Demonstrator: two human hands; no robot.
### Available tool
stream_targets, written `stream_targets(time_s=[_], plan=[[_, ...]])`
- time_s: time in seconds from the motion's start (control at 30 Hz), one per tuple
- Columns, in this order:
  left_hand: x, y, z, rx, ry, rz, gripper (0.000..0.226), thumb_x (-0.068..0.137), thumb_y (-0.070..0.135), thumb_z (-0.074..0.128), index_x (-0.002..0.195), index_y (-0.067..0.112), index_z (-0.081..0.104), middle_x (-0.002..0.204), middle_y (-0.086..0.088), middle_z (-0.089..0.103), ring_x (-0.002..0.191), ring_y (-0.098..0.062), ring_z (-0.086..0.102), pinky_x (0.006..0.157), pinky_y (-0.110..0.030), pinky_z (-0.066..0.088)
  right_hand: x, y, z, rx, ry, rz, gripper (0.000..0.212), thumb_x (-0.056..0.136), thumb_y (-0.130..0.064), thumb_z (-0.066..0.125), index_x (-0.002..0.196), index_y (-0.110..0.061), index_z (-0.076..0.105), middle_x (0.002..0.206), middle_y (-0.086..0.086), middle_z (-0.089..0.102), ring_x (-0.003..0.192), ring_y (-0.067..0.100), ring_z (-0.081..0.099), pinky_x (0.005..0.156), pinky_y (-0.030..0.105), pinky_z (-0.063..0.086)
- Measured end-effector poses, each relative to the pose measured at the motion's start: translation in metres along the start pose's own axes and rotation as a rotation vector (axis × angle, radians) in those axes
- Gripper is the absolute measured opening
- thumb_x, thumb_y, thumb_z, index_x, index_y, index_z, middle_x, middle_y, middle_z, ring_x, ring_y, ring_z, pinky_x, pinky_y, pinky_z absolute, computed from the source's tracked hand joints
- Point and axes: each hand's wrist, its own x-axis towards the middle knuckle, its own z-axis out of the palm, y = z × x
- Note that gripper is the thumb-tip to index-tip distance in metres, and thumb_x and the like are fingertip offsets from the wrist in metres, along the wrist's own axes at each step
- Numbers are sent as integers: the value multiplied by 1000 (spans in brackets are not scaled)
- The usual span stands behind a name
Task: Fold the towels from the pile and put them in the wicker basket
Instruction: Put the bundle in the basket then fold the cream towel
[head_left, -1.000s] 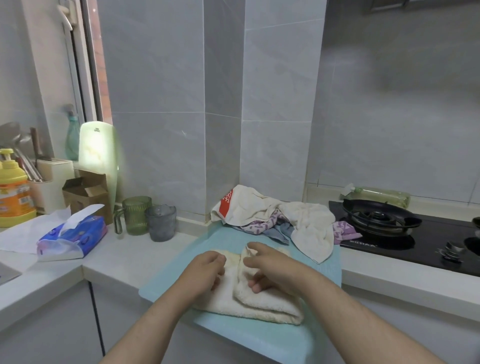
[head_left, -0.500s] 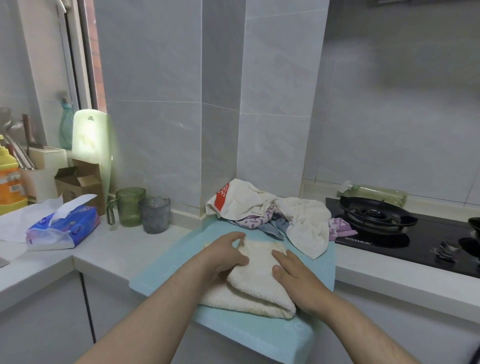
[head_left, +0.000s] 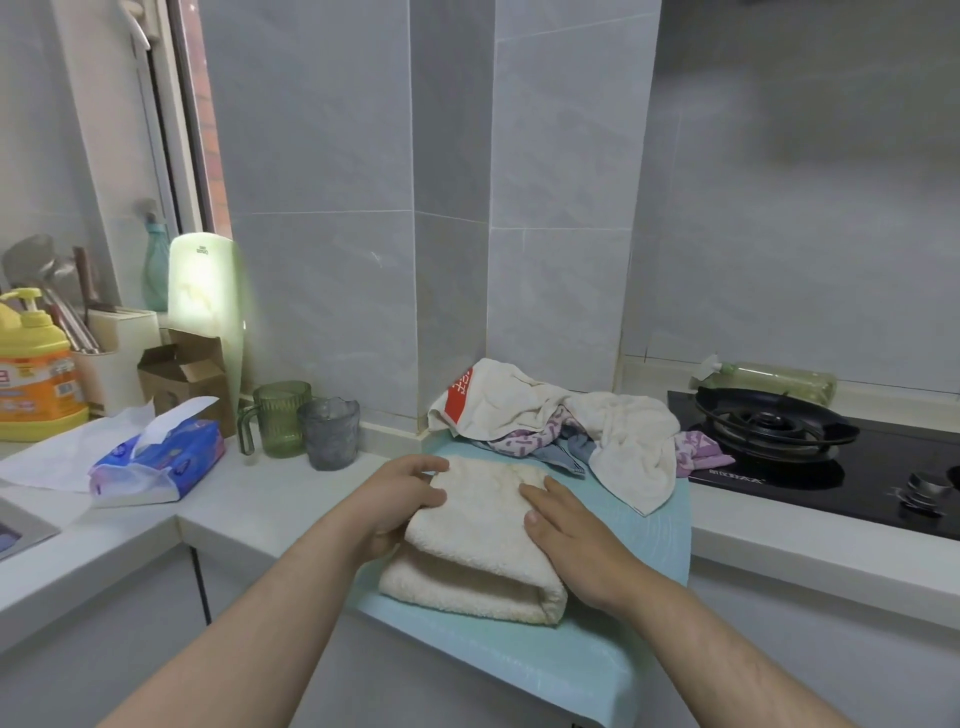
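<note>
Overhanging the white bench (head_left: 270, 499), a blue mat (head_left: 665, 545) carries the folded cream towel (head_left: 478, 525).
At right, a gas hob (head_left: 810, 467); the unfolded towel pile (head_left: 613, 415) lies at the mat's far end, just behind the folded towel. The left hand (head_left: 400, 499) grips the towel's left edge, fingers curled; the right hand (head_left: 566, 535) lies flat on top, fingers straight. At left on the bench stand a tissue pack (head_left: 156, 462), green mug (head_left: 280, 418) and grey cup (head_left: 332, 434).

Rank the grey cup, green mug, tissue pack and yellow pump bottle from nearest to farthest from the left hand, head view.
1. Grey cup, just beyond the left hand on the folded towel.
2. Green mug, beside it, further left.
3. Tissue pack, farther left again.
4. Yellow pump bottle, far left edge.
</note>
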Motion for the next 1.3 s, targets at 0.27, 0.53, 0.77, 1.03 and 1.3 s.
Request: stream_targets(time_s=[0.27, 0.53, 0.77, 1.03, 1.3], plan=[[-6, -13, -23, 169, 43, -17, 50, 87, -10, 56, 132, 13, 54, 122, -8, 59, 101, -25, 66, 89, -40, 54, 9, -22, 9, -188, -73, -33, 54, 103, -49, 27, 154, -34, 18, 163, -9, -6, 149, 9, -12, 122, 36, -3], [-9, -19, -20, 555, 75, 60, 55, 90, 2, 58, 140, 22, 50, 140, -1, 50, 116, -15, 51, 96, -25, 43, 10, -23, 15, -408, -174, 18, 58, 101, -55, 21, 155, -37, 9, 162, -4, -15, 149, 16, -17, 121, 44, -6], [-9, -18, -10, 1108, 104, 126, 48, 95, 16, 49, 142, 24, 44, 148, -1, 43, 132, -24, 43, 108, -32, 35, 15, -20, 19, -453, -264, 84, 61, 99, -58, 22, 154, -38, 4, 162, -3, -18, 149, 18, -16, 121, 47, -3], [-8, -12, 34, 1322, -10, 237, 41, 102, 37, 27, 132, 15, 44, 150, -7, 37, 135, -26, 36, 111, -44, 32, 18, -14, 16, -151, -71, 33, 51, 101, -42, 36, 150, -30, 33, 161, -2, 19, 148, 15, 16, 118, 31, 14], [4, -28, 40, 1452, 13, 189, 58, 98, 39, 21, 150, 13, 25, 161, -10, 15, 148, -27, 10, 121, -46, 5, 82, 9, -10, 377, 16, 252, 40, 87, -18, 60, 127, -18, 62, 127, -4, 60, 120, 15, 55, 106, 33, 42]])
